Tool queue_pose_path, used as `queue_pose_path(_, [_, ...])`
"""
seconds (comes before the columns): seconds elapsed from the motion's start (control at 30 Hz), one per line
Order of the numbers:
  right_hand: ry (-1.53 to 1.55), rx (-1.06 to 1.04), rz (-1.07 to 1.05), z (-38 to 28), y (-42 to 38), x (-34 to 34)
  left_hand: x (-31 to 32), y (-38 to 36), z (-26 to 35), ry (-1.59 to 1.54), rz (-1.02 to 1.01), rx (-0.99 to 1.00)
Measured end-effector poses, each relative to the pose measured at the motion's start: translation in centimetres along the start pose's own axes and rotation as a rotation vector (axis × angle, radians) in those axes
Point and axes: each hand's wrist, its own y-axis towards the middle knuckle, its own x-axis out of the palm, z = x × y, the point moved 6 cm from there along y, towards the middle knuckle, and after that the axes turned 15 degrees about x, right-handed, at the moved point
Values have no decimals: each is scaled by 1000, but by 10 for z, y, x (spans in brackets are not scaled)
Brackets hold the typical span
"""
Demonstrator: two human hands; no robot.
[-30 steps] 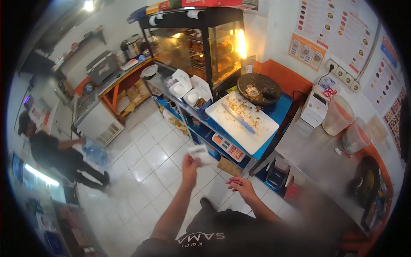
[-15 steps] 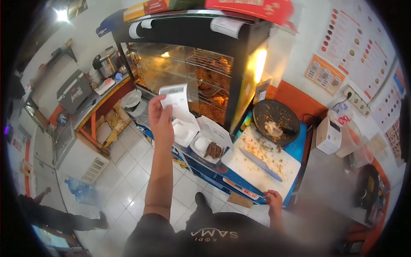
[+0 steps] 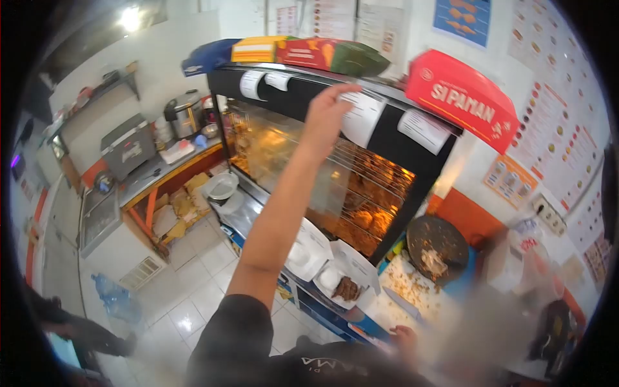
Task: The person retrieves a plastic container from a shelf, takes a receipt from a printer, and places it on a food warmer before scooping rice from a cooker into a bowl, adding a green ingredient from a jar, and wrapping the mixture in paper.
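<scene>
The black cabinet (image 3: 296,102) has a dark-printed white slip (image 3: 365,119) at its front, a white-lettered red box (image 3: 461,97) on its top, a white carton (image 3: 358,261) before it and, to its right, a dark pan (image 3: 438,248) and an orange wall panel (image 3: 476,217).

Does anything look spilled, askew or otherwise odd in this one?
Yes, mildly: golden-brown food crumbs lie scattered across the white rectangular cutting board, around a grey-bladed knife. It is probably just uncleared chopping mess. The white paper slip at the left hand shows no obvious damage.
</scene>
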Motion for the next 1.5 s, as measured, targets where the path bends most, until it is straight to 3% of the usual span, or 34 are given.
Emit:
queue_pose_path(0.1, [-134, -222, 10, 17, 9, -12, 2, 7, -12, -46, -10, -4])
queue_pose_path(0.3, [-215, -204, -32, 40, 50, -29, -9, 13, -7, 295, -27, 198])
queue_pose_path(0.47, [-259, -258, -108, 9, 47, 17, -39, -15, 23, 161, -67, 182])
queue_pose_path(0.57, [-248, -206, -134, -56, 17, 82, -72, -42, 34, 143, -129, 103])
queue_pose_path(0.63, [-83, 27, -151, -90, 14, 124, -101, -68, 38, 78, -140, 55])
queue_pose_path(0.77, [-120, -194, -369, -183, 7, 217, -173, -154, 23, -1, 13, -143])
queue_pose_path(0.83, [-347, -425, -354, -260, -21, 271, -210, -207, 0, 25, 125, -262])
queue_pose_path(0.9, [-341, -625, -390, -329, -39, 322, -237, -265, -27, -20, 244, -355])
queue_pose_path(1.03, [-643, -1506, -163, -471, -128, 430, -249, -363, -57, 18, 310, -638])
queue_pose_path(1.07, [-715, -1595, -99, -492, -130, 458, -247, -387, -61, 28, 275, -731])
queue_pose_path(1.13, [-789, -1767, 250, -522, -110, 507, -232, -406, -53, -54, 256, -801])
queue_pose_path(1.17, [-903, -1713, 285, -535, -101, 525, -221, -416, -52, -107, 214, -853])
queue_pose_path(1.2, [-1039, -1519, 327, -539, -95, 534, -219, -429, -60, -83, 166, -862])
queue_pose_path(1.27, [-1022, -1512, 608, -535, -63, 548, -204, -421, -50, -57, 72, -867])
queue_pose_path(1.37, [-940, -1647, 820, -523, -76, 533, -201, -409, -54, -76, 38, -814])
queue_pose_path(1.5, [-1015, -1457, 802, -520, -87, 483, -206, -382, -47, -60, 40, -826])
